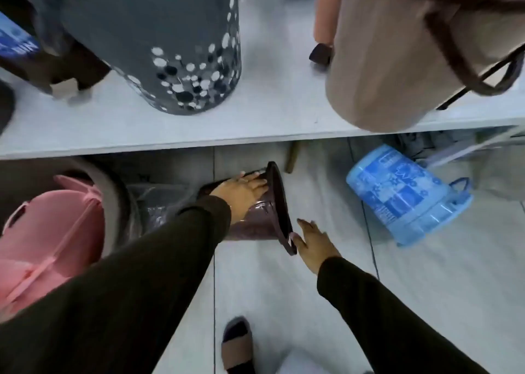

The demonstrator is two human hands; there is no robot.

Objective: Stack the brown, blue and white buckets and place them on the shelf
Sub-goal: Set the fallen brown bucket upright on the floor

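Observation:
A brown bucket [262, 220] lies on its side on the tiled floor below the shelf edge, its rim pointing right. My left hand [241, 193] rests flat on the bucket's upper side, fingers spread over it. My right hand [314, 241] touches the lower part of the rim with the fingers apart. A blue bucket [403, 192] with a printed label lies tipped on the floor to the right, apart from both hands. No white bucket can be made out. The white shelf [270, 112] runs across the upper half of the view.
On the shelf stand a grey bin with white dots [181, 55] and a beige bucket [397, 69] with a dark handle. A pink container [48, 237] sits at the left on the floor. My sandalled foot [237, 345] is on the floor tiles near the bottom.

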